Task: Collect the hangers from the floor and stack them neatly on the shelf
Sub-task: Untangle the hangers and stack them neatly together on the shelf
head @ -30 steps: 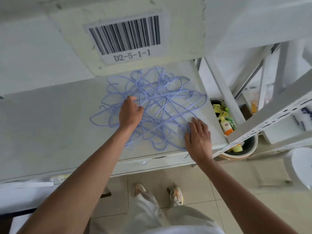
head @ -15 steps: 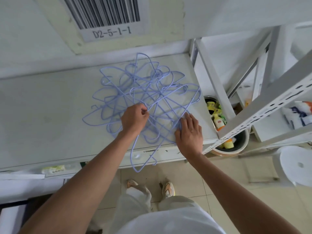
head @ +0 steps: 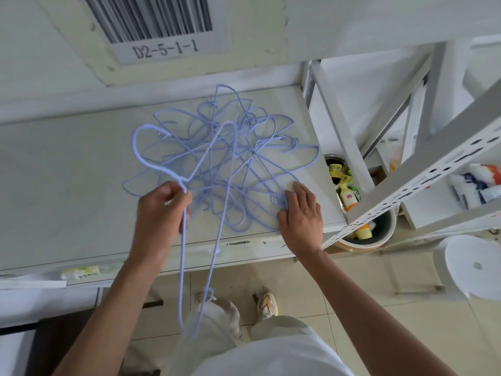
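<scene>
A tangle of pale blue wire hangers [head: 230, 164] lay heaped on the white shelf [head: 67, 169], toward its right end and close to the front edge. The left hand [head: 160, 210] had its grip clenched around one hanger [head: 182, 256], the fingers curled round the wire just below a bend. That hanger stood partly out of the heap: its long loop ran down past the shelf's front edge and hung in front of the person's trousers, while its upper wires crossed above the pile (how far it remained hooked into the others could not be told). The right hand [head: 301, 215] lay on the near right part of the pile, fingers mostly straight and spread, pressing the wires flat against the shelf rather than holding any of them; its grip was released.

Above the shelf, a barcode label [head: 162, 28] reading D2-5-1-1 was stuck to the surface overhead. To the right, beyond the shelf's end, a perforated white upright [head: 423, 169] slanted across the view. Below it sat a round bin [head: 371, 234] holding yellow and orange bottles. A white stool [head: 474, 267] stood on the tiled floor [head: 352, 283] at the far right. The person's two shoes showed on the tiles below the shelf.
</scene>
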A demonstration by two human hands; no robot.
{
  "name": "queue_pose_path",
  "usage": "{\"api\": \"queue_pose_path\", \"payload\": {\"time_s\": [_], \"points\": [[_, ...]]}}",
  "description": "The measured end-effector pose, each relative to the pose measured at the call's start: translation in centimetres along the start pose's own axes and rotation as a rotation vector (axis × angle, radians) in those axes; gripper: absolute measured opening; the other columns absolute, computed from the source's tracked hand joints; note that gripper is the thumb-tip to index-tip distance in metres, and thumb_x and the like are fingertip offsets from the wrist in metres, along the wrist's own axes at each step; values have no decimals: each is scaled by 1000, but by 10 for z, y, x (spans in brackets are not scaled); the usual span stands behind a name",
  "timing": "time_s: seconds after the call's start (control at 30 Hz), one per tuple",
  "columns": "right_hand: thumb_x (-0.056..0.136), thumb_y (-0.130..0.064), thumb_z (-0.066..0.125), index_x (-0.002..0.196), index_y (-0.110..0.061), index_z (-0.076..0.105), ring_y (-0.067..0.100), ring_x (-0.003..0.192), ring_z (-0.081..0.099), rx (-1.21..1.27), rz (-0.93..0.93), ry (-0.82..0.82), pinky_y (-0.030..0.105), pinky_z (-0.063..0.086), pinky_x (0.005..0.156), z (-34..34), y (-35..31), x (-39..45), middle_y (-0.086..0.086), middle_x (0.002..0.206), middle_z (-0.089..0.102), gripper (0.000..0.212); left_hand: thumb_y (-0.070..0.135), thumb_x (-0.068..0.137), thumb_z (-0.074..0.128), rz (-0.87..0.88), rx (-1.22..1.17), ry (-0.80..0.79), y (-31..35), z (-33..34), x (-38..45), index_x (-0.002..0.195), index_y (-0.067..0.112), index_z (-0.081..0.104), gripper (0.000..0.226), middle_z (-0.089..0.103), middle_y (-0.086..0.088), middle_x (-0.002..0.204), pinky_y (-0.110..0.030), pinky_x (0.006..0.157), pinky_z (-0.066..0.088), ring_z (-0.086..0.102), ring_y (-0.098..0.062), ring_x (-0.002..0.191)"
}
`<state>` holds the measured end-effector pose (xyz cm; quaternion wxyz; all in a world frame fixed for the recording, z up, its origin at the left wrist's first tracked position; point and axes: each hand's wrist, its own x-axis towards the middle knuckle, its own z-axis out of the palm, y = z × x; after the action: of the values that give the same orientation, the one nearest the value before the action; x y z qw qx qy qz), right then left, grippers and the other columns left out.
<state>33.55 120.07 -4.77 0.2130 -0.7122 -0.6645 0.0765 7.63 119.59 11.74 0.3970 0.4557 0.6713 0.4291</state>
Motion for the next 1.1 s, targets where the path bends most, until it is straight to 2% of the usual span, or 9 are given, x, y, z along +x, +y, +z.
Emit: {"api": "queue_pose_path", "payload": {"time_s": [0.2,0.3,0.4,0.53,0.7,0.87,0.97,1.03,1.1], "points": [[89,-23,59,126,-8,61,35,139,42,45,5,-5,49,44,107,0,3,4,14,146,54,39,6,84,53,35,-191,41,17,-58,-37,69,14,51,18,47,-7,59,-26,44,28,37,-24,44],[90,-39,57,120,-11,67,32,128,49,114,44,50,48,46,101,-15,-6,16,8,130,64,42,0,93,50,17,-231,59,16,-78,-47,73,13,51,24,47,-3,51,-26,43,25,31,-18,37],[96,-47,54,122,-18,67,29,123,51,144,114,80,44,40,99,-29,-24,39,4,125,65,41,11,89,56,20,-246,95,16,-90,-50,76,14,53,13,40,0,45,-22,42,27,28,-15,37],[101,-43,53,130,-15,58,36,121,55,176,110,1,47,43,97,-25,-57,91,12,126,62,41,3,97,55,19,-248,151,12,-95,-52,78,13,55,22,41,-1,45,-22,45,30,31,-16,38],[98,-46,51,126,-22,53,39,113,64,84,188,-275,41,47,87,-6,-92,141,16,122,67,36,4,98,59,36,-169,182,11,-88,-57,85,5,58,14,45,-1,44,-25,47,36,36,-15,39],[97,-42,54,116,-24,65,39,111,64,167,205,-253,42,50,87,-8,-99,156,18,117,69,29,1,99,58,82,-163,91,21,-77,-61,92,-2,61,9,51,-4,48,-19,44,39,40,-14,40],[97,-38,58,102,-17,70,32,88,65,378,128,-187,35,46,75,-23,-106,149,11,89,69,25,1,99,58,88,-169,96,20,-75,-56,90,-2,62,10,45,-1,44,-20,44,35,36,-17,40],[98,-33,60,97,-13,73,18,65,53,514,68,-204,30,39,65,-41,-115,135,6,67,57,24,10,99,61,69,-203,83,18,-74,-55,89,5,68,13,38,-1,43,-22,43,30,30,-16,39],[100,-35,57,98,-18,76,15,54,41,585,16,-226,31,33,57,-63,-126,113,10,59,49,25,20,97,56,71,-248,49,18,-71,-57,90,13,75,21,33,2,45,-21,42,27,27,-12,38]]}}
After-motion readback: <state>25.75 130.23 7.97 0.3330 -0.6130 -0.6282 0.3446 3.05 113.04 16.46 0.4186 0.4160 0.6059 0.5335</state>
